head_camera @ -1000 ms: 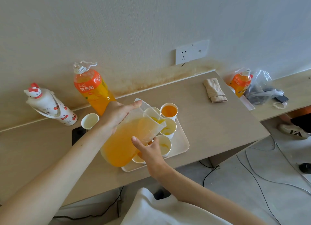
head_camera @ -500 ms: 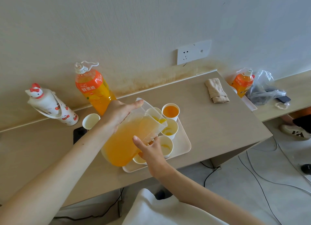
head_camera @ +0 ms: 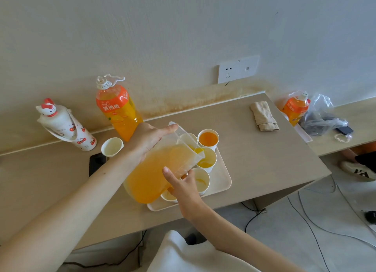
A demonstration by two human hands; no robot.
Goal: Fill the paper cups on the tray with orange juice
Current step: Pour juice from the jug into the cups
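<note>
Head view looks down on a pale wooden table (head_camera: 264, 149) set against a stained wall. On it lies a cream tray (head_camera: 222, 181), and over the tray's left end hangs a clear plastic pitcher (head_camera: 154, 174), tilted to the right and heavy with orange juice, its spout low above a paper cup. Behind it a large orange juice bottle (head_camera: 117, 109) stands upright by the wall, with a white cartoon-cat flask (head_camera: 65, 127) leaning further left.

The left hand (head_camera: 149, 138) clasps the pitcher's far side, thumb stretched along the rim. The right hand (head_camera: 183, 187) steadies the near side from below – thumb pressed flat on the wall, the other fingers apparently curled underneath, though the pitcher partly hides them.

Five paper cups sit on the tray. The far cup (head_camera: 208, 139) is full to near the brim; the middle cup (head_camera: 207, 160), right under the spout, holds juice low down; the near cup (head_camera: 200, 182) shows only a little; one cup (head_camera: 188, 137) sits behind the spout and another (head_camera: 168, 196) peeps out under the pitcher's base. A sixth cup (head_camera: 112, 146) stands off the tray, beside the bottle. A folded cloth (head_camera: 263, 118) lies well apart to the right.
</note>
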